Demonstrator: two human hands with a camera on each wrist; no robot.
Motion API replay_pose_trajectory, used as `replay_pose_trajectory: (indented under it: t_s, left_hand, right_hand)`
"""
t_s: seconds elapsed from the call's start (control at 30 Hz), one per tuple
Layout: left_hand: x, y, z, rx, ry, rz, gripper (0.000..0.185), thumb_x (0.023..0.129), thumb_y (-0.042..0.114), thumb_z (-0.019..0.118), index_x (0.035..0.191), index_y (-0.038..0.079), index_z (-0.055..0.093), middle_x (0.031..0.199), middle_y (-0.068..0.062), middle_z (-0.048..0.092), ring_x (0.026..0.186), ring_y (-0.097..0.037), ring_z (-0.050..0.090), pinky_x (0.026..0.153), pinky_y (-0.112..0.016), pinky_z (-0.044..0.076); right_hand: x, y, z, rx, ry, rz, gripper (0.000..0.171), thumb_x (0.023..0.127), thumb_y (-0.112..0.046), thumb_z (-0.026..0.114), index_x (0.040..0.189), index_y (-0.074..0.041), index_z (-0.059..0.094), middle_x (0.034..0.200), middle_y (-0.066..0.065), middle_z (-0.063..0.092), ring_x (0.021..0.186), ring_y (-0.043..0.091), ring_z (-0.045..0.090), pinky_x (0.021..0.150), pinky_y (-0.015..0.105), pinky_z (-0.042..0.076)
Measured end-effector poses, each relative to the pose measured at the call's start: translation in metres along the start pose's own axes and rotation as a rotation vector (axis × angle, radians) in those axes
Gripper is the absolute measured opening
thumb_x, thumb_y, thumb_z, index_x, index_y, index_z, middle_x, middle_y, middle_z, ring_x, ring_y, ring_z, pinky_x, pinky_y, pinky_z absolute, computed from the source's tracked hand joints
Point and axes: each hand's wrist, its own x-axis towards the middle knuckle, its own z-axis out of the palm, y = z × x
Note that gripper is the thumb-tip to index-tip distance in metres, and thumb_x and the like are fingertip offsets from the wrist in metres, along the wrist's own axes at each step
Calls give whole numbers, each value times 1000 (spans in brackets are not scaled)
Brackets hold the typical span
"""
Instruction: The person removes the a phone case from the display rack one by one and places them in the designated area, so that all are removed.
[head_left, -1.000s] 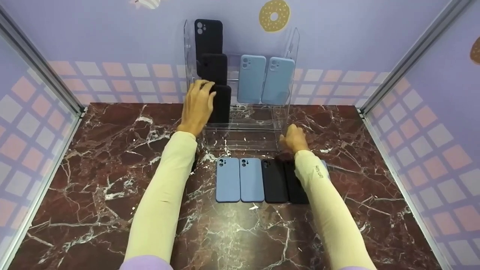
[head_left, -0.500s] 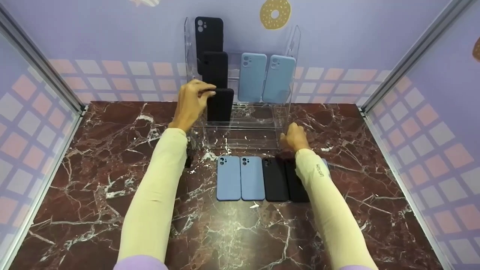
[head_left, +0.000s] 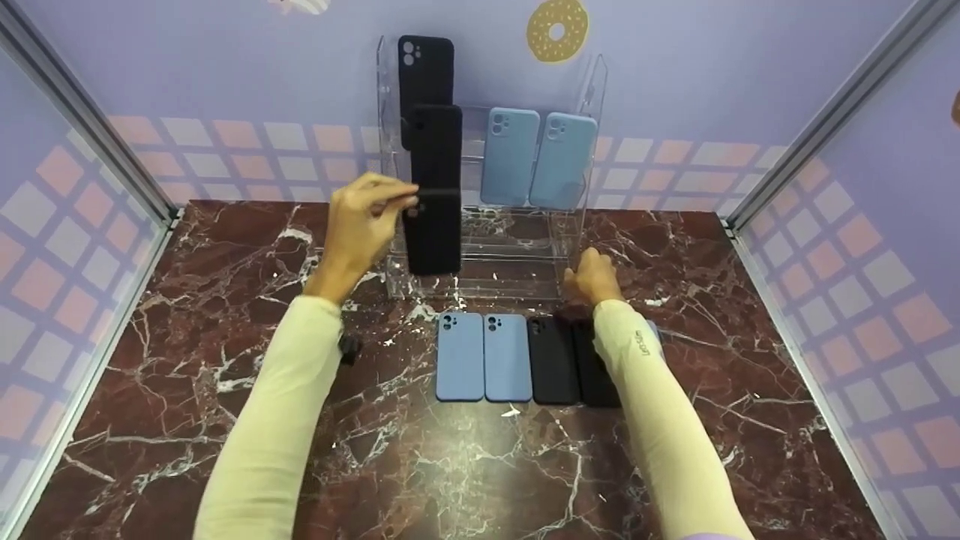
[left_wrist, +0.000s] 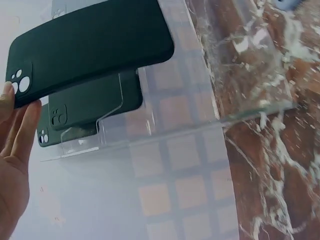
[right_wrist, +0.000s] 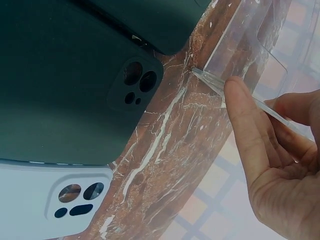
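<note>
My left hand (head_left: 354, 229) pinches a black phone case (head_left: 435, 238) by its camera-end corner, thumb and fingertips at the cutouts, as the left wrist view shows. This case hangs in front of the clear acrylic display stand (head_left: 510, 291). Behind it, two more black cases stand on the upper tiers, a middle one (head_left: 439, 154) and a top one (head_left: 426, 75). On the stand's right lean two light blue cases, one (head_left: 510, 157) beside the other (head_left: 564, 161). My right hand (head_left: 592, 277) grips the stand's clear side panel (right_wrist: 215, 82) between thumb and fingers.
In front of the stand, a row of cases lies on the marbled table (head_left: 465, 480): two blue (head_left: 460, 360), two black (head_left: 553, 364), and a pale one (right_wrist: 30, 200) mostly under my right forearm. A small black object (head_left: 349, 349) is beside my left sleeve. Patterned walls enclose three sides.
My left hand has drawn the lowest black case off the stand, moving back toward me and left; the case now hangs forward of its tier. My right hand has stayed at the stand's side.
</note>
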Motion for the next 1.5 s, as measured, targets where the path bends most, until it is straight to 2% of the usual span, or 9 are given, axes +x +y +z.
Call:
replay_pose_trajectory:
  t_s: [0.17,0.3,0.4,0.5,0.67,0.9,1.03,1.27,1.5]
  left_hand:
    - [-28,3,-15,42,-134,-151,12,88,-3,74,100,-3,77,97,-18,74,84,-28,71,74,-22,57]
    - [-52,-4,-26,104,-282,-332,14,89,2,75,103,1,78,101,-16,75,66,-20,64,53,-17,47]
    - [-67,-12,-30,141,-363,-446,15,90,6,76,105,4,78,105,-17,75,50,-14,52,41,-19,38]
    - [-79,-23,-27,183,-410,-504,14,91,8,76,104,6,80,104,-17,76,49,-13,50,45,-23,39]
    - [-94,-39,-17,234,-458,-559,13,91,8,75,103,6,81,103,-14,76,63,-18,59,62,-33,45]
    - [-107,-57,4,272,-482,-626,14,91,12,75,102,8,81,99,-12,77,79,-27,71,76,-46,54]
    - [-110,-64,15,284,-491,-636,14,91,11,75,102,7,81,101,-12,77,95,-33,73,90,-54,53]
    - [-112,-74,27,296,-500,-616,10,90,8,74,95,6,82,102,-13,77,99,-35,71,96,-53,51]
    - [-115,-77,32,287,-513,-629,10,90,8,74,96,5,82,102,-14,77,104,-36,70,99,-51,49]
  right_hand:
    - [0,1,0,18,-3,19,36,94,-16,60,111,14,56,116,37,61,118,53,56,103,59,43]
    - [0,0,0,22,3,18,33,94,-16,61,109,14,57,114,37,63,116,53,58,101,59,45]
    - [0,0,1,15,1,11,34,93,-16,61,109,14,57,113,37,63,115,53,58,101,59,46]
    - [1,1,1,7,-5,7,36,93,-17,60,110,15,57,115,38,62,116,53,58,101,59,45]
    - [2,1,2,5,-7,6,39,93,-18,59,113,16,56,118,39,61,118,53,56,104,58,43]
    - [0,0,2,9,-2,14,37,94,-18,59,112,15,57,116,37,62,117,53,57,102,58,45]
    - [-1,1,2,12,3,8,38,94,-17,59,113,15,56,116,37,61,116,53,57,102,58,45]
    - [-3,0,2,29,9,11,37,93,-17,59,113,14,56,116,37,62,114,54,58,100,58,46]
    - [-2,0,2,12,25,8,38,92,-17,59,113,15,57,116,38,62,115,53,58,101,58,46]
